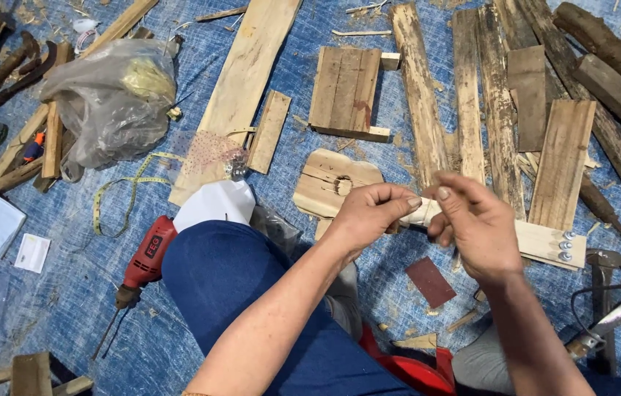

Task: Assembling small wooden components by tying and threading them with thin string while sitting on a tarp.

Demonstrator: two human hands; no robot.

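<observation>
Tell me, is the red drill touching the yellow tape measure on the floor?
Apart. The head view shows blue floor covering between the red drill and the nearest loop of the yellow tape measure.

A short, pale, rounded wooden piece lies roughly level at the frame's centre right, both ends hidden, only its middle showing.

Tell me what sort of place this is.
Probably a makeshift woodworking spot on the floor. Rough planks and offcuts lie scattered over a blue tarp, a red drill lies by the person's knee, and a hammer sits at the right. Both hands work a small pale piece.
</observation>
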